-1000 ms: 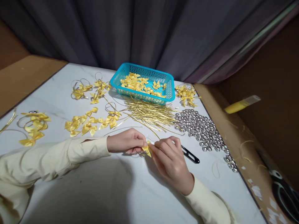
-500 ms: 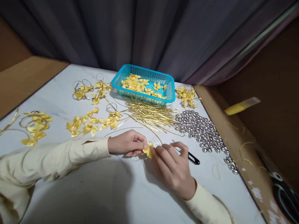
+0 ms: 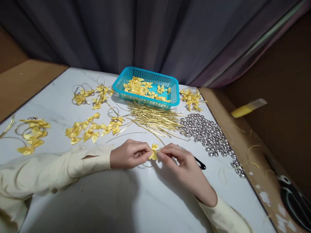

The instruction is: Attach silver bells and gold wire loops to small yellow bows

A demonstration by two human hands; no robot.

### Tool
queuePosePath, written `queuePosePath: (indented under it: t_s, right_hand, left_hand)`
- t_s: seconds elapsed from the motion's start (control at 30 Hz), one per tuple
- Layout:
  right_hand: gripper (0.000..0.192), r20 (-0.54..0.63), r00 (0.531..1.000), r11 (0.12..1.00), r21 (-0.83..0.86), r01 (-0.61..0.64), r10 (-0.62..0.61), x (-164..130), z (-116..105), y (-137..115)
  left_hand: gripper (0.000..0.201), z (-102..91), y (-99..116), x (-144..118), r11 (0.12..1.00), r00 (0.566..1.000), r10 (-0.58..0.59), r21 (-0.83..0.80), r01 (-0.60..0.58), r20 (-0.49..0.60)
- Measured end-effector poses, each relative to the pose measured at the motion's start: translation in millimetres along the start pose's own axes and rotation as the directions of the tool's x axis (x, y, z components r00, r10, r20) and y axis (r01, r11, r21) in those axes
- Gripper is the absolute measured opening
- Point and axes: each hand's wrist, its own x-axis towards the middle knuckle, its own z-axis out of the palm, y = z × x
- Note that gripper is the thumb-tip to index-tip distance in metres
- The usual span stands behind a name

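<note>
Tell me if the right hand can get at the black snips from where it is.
Probably yes: the snips lie on the table just beyond the right hand, nothing between, though its fingers now pinch the bow.

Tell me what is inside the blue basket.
The blue basket holds a loose heap of small yellow ribbon bows, mostly toward its left. Whatever lies beneath the heap is covered, and the near wall hides part of the floor.

Home craft table (curtained); bows, beads
</note>
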Motion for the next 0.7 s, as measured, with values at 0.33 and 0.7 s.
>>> queuePosePath:
  t_s: [0.33, 0.7]
  right_hand:
    - [0.011, -0.046, 0.997, 0.996, 0.063, 0.065, -0.062, 2.0, 7.1, 2.3]
    - [0.011, -0.098, 0.991, 0.996, 0.014, 0.093, -0.091, 2.7, 7.0, 3.9]
  left_hand:
    - [0.023, 6.9, -2.8, -5.4, 0.953, 0.981, 0.191, 0.241, -0.183, -0.01]
    - [0.021, 7.1, -2.0, -5.5, 0.943, 0.986, 0.163, 0.287, -0.166, 0.033]
